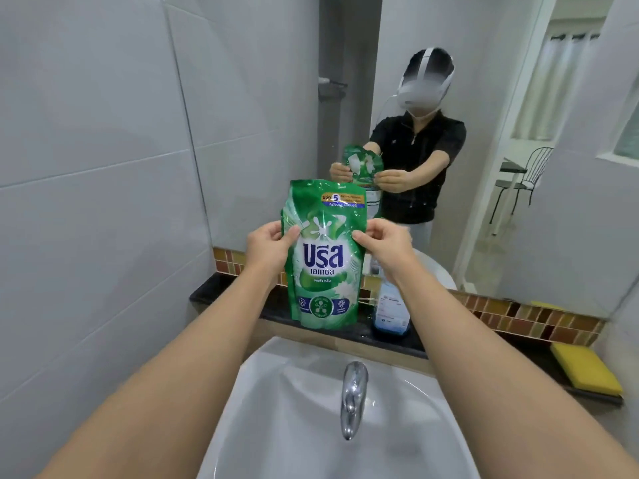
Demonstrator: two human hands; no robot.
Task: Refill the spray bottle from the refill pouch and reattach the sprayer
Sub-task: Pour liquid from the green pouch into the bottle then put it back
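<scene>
We hold one green refill pouch (323,254) upright above the sink (311,409), left hand (269,248) and right hand (383,250) each pinching an edge with closed fingers; one spray bottle (392,305) stands on the worktop (224,292) behind the sink, near one yellow sponge (584,369)

Glossy, crinkled green plastic film forms the refill pouch (323,257) — behind it at three o'clock a clear smooth plastic spray bottle (392,311) stands on a polished black stone ledge (221,290), above a glazed white sink (276,409) and mirror-bright chrome tap (353,395) — beside a matt yellow sponge (584,369).
</scene>
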